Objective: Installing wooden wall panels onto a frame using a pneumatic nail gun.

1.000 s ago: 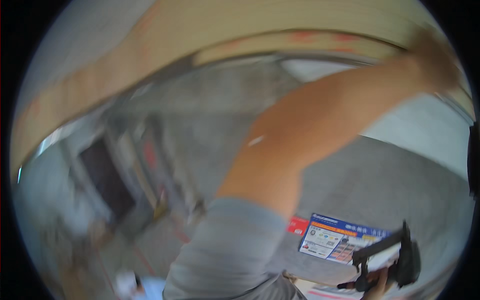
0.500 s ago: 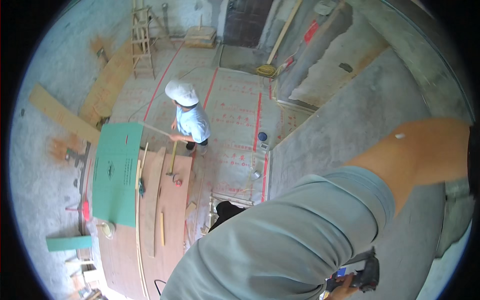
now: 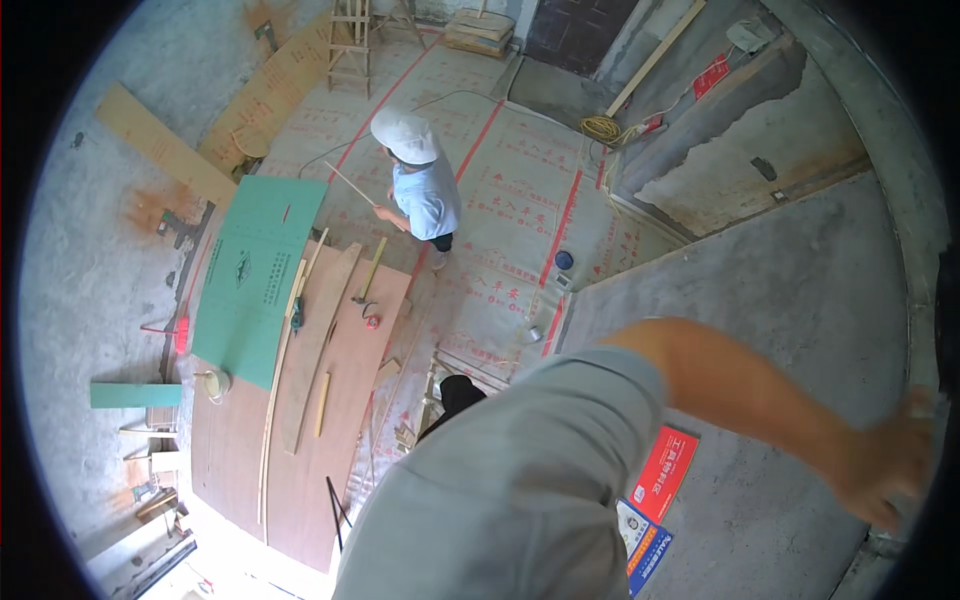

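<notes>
My left hand reaches out at the right edge beside a grey concrete ledge; its fingers are smeared and dim, so I cannot make out whether it holds anything. My grey-sleeved arm fills the lower middle. Under it lie a red printed board and a blue-and-white printed board on the grey concrete surface. My right hand is out of sight.
Below, a co-worker in a white cap holds a thin stick beside a plywood worktop bearing a green board, strips and tools. A wooden ladder, leaning boards and coiled yellow cable are farther off.
My left arm has swung from high up to lower at the right. The view has turned onto the room below. The black tool and hand at lower right are out of sight.
</notes>
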Action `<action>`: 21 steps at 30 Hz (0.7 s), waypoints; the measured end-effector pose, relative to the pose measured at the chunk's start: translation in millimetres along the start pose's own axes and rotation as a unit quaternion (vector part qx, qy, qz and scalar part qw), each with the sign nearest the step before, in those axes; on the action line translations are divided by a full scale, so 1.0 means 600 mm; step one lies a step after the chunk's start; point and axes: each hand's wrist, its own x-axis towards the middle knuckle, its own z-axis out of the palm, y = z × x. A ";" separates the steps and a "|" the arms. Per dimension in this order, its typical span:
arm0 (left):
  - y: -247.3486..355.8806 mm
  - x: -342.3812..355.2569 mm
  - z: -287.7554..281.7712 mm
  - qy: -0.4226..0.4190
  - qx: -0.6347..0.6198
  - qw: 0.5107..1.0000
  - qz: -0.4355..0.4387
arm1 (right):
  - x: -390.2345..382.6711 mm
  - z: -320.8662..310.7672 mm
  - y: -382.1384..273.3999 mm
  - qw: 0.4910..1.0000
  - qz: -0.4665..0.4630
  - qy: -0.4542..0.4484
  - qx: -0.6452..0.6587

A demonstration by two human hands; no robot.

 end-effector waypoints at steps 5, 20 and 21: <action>0.003 -0.656 -0.219 -0.198 0.182 0.881 -0.389 | -0.055 0.074 0.078 0.997 0.004 -0.076 -0.015; 0.946 -1.182 -0.610 -0.341 0.318 0.188 -0.865 | -0.454 0.010 0.082 0.947 0.231 -0.217 0.049; 0.901 -1.200 -0.584 -0.342 0.321 0.199 -0.860 | -0.457 0.011 0.078 0.942 0.251 -0.213 0.063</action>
